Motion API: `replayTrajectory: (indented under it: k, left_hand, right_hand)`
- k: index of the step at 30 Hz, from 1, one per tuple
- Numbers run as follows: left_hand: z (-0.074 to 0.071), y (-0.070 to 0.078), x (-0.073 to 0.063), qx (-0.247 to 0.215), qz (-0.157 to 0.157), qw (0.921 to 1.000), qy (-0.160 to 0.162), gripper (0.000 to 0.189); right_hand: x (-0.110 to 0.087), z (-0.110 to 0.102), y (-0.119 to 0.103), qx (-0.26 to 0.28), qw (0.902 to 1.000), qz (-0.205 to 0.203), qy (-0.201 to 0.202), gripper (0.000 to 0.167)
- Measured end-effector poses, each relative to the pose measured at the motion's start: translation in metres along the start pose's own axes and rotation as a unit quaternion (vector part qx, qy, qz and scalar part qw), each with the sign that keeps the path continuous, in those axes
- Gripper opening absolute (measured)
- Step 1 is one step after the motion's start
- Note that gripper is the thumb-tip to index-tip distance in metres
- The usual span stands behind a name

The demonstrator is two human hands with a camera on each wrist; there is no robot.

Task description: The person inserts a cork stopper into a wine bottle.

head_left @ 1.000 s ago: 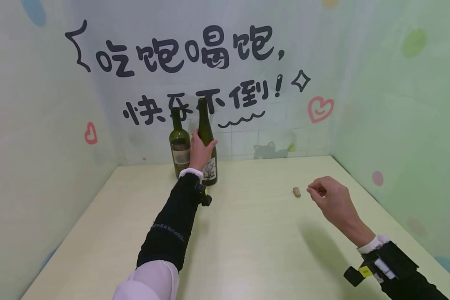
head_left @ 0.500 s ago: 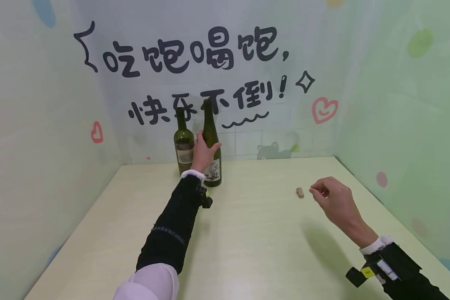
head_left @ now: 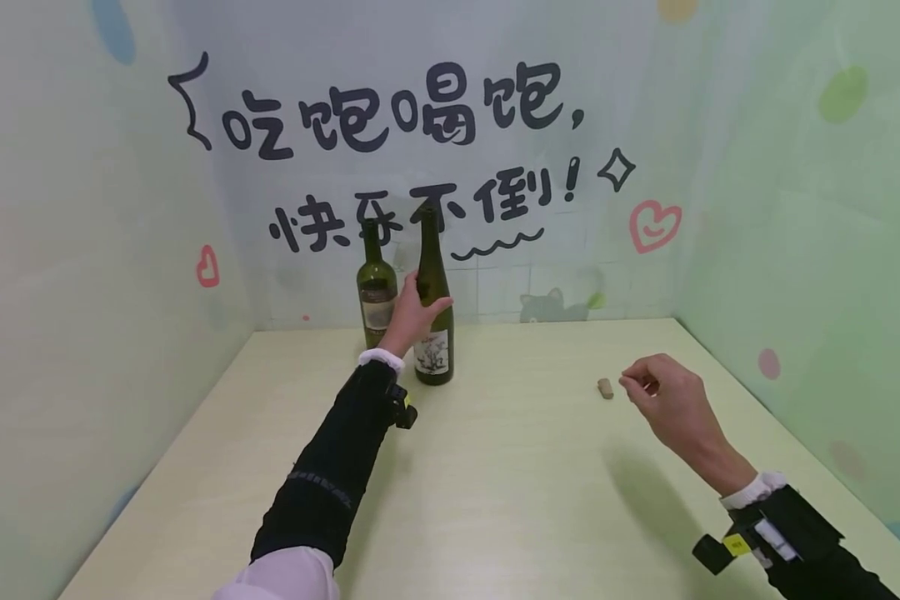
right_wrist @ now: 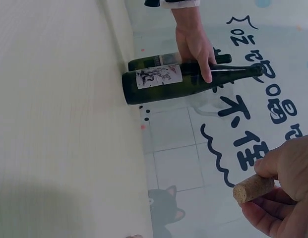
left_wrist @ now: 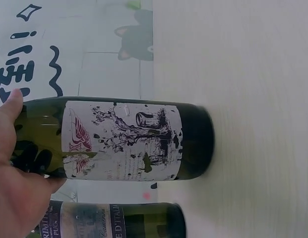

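My left hand [head_left: 414, 317] grips a tall green wine bottle [head_left: 434, 287] below its neck, thumb on one side. In the left wrist view this bottle's white label [left_wrist: 121, 141] shows a tree drawing and a red winged mark. A second green wine bottle [head_left: 377, 287] stands just left of it, partly behind the left hand. In the right wrist view my right hand [right_wrist: 290, 191] pinches a cork [right_wrist: 253, 189] between thumb and fingers; the hand hides this cork in the head view. Another cork [head_left: 605, 388] lies on the table beside the right fingertips.
The pale wooden table [head_left: 487, 467] runs back to a wall [head_left: 495, 287] with large dark lettering. Side walls [head_left: 787, 275] close in the table at left and right.
The gripped bottle has come slightly nearer, away from the back wall, with the left hand still on it. The right hand barely moves; the whole head view shifts a little to the right.
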State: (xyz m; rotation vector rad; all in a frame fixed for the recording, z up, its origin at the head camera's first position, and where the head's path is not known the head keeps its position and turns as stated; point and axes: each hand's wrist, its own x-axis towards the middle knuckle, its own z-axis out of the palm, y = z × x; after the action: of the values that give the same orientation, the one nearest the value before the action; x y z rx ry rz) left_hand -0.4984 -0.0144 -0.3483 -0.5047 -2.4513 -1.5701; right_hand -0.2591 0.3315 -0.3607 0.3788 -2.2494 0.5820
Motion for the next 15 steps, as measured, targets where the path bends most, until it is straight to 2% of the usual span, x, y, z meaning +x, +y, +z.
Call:
replayTrajectory:
  k: [6, 11, 15]
  left_hand:
    - [-0.006, 0.003, -0.013, -0.002, 0.002, 0.9998, -0.021, 0.086]
    - [-0.007, 0.007, -0.023, -0.003, 0.003, 0.9984, -0.056, 0.089]
    - [-0.009, 0.008, -0.032, 0.004, 0.003, 0.9974, -0.072, 0.092]
  right_hand:
    - [0.0, 0.0, -0.004, 0.005, 1.0, -0.002, -0.006, 0.013]
    - [0.0, 0.0, -0.006, 0.003, 1.0, -0.004, -0.001, 0.014]
    - [0.001, 0.001, -0.01, 0.006, 1.0, -0.007, 0.001, 0.014]
